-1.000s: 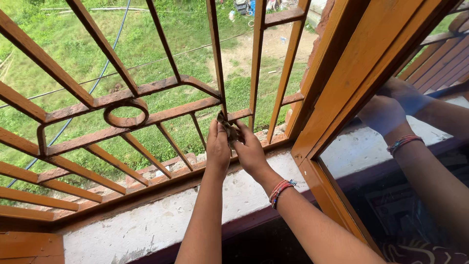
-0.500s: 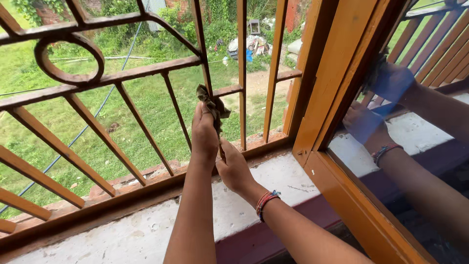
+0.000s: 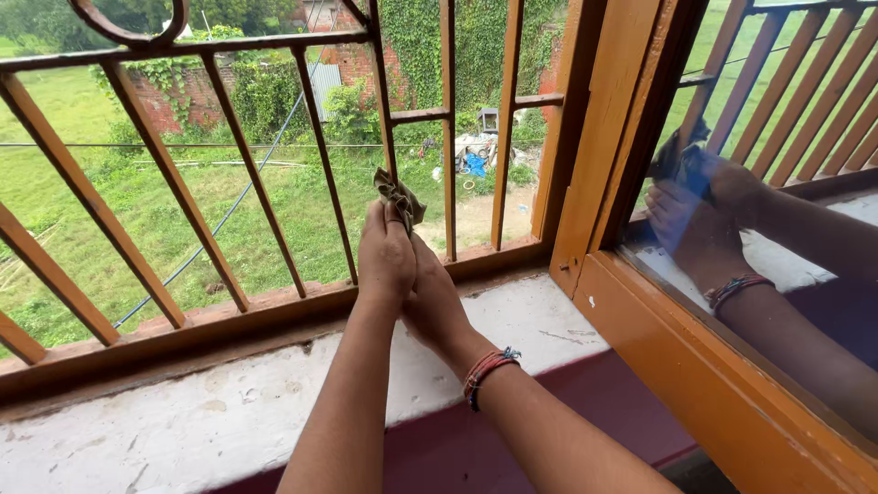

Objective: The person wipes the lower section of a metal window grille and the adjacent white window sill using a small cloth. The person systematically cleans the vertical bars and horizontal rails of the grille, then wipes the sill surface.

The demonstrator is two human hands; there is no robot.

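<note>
A crumpled olive rag is gripped in the closed fingers of the left hand and pressed to an upright bar of the rusty orange window grille, at about twelve o'clock from the wrists. The right hand is tucked just beside and below, its fingers hidden, so their state cannot be told. Rust is seen along most bars, so much wiping is judged left; the white sill lies stained at six o'clock.

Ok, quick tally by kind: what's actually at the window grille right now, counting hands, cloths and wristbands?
Hands: 2, left hand and right hand
Cloths: 1, crumpled cloth against a grille bar
Wristbands: 1, red thread band on the right wrist
Total: 4, not counting the reflections in the window pane.
</note>
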